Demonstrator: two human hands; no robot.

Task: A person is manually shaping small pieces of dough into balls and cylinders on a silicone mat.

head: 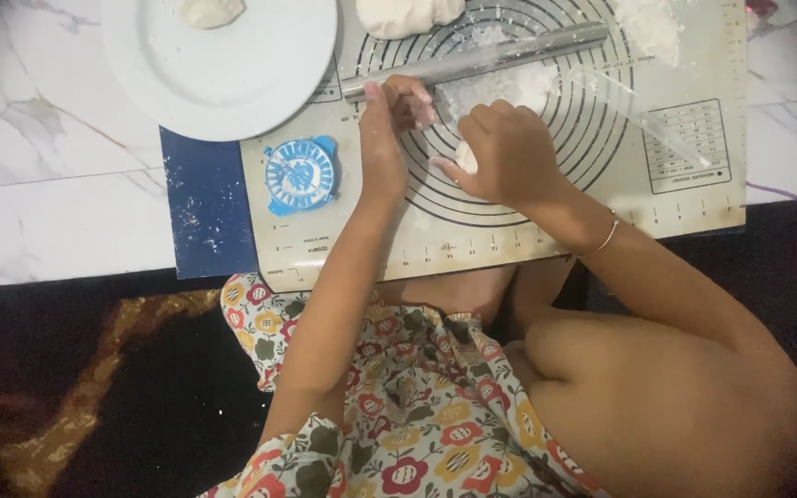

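A person sits at a white marble bench and looks down at both hands. The right hand is curled shut, and its grip holds a small white piece of dough that peeks out between the thumb and fingers. The left hand lies just beside it, with its fingers bent near the same spot; I cannot tell if its grip holds anything. Both hands are over a pale baking mat with dark ring lines, near the middle of the rings. A long shiny metal rolling pin lies on the mat just past the hands, and the left fingertips are right next to it. There is loose white flour on the mat by the rolling pin. A big soft lump of white dough sits at the far edge of the mat. To the left of the hands is a small round blue plastic dumpling press, lying flat on the mat. A round white plate sits past the press, and a small white dough piece rests on it near the top edge. A dark blue board sticks out from under the left side of the mat. The right wrist wears a thin bracelet. The person wears clothes with a red and yellow flower pattern.
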